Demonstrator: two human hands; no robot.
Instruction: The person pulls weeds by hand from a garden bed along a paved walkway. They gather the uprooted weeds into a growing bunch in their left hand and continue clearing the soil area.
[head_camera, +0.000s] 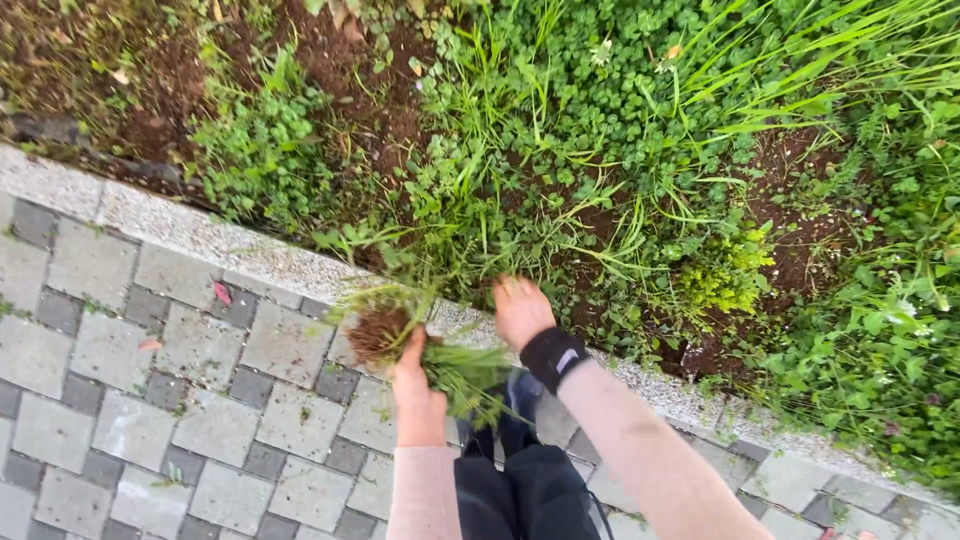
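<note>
Dark trousers (525, 490) nearest, pink sleeve (423, 495) beside them. Left hand (415, 395) closed around pulled weeds (455, 365), soil-caked root clump (378, 332) sticking out past the thumb, green stems trailing off the other side of the fist. Right hand (521, 308) just beyond the stems, black wristband (553, 357), fingers down into the grass; spread or curled, cannot tell. Stone kerb (180, 228) under the clump, grey pavers (130, 400) below.

The pulled bunch of green weeds (455, 365) has a brown clump of roots (378, 333). The stone paving (120, 400) is grey squares in a checked pattern. The wristband (553, 357) is black. One sleeve (424, 495) is pink.
</note>
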